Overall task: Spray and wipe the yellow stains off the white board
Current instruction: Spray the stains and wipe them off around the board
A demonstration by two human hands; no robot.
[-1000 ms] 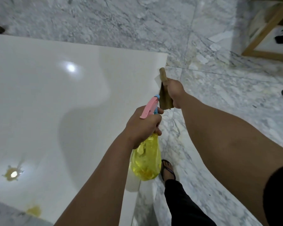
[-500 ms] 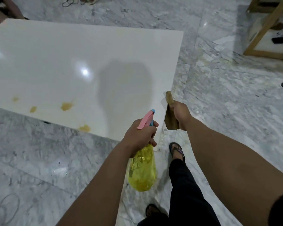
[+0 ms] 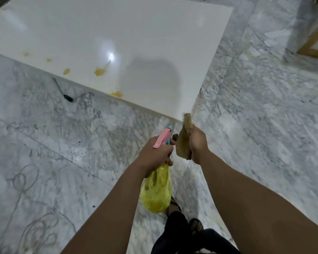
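Beyond both hands point(image 3: 174, 149), stained white board point(image 3: 136, 39).

The board point(image 3: 136, 33) is glossy white, with a bright round glare spot and a soft grey shadow across its near part. Yellow stains point(image 3: 99, 72) in ochre tones dot its near edge, the smaller ones paler. The spray bottle point(image 3: 155, 193) has a translucent yellow body, a pink trigger and a light blue nozzle tip. The cloth point(image 3: 183, 145) is a dull olive-brown. The floor point(image 3: 264, 125) is white marble veined in grey, with faint yellowish smears near the board's right corner. The trouser leg point(image 3: 176, 233) is black. The frame point(image 3: 314, 41) at the right edge is light brown wood.
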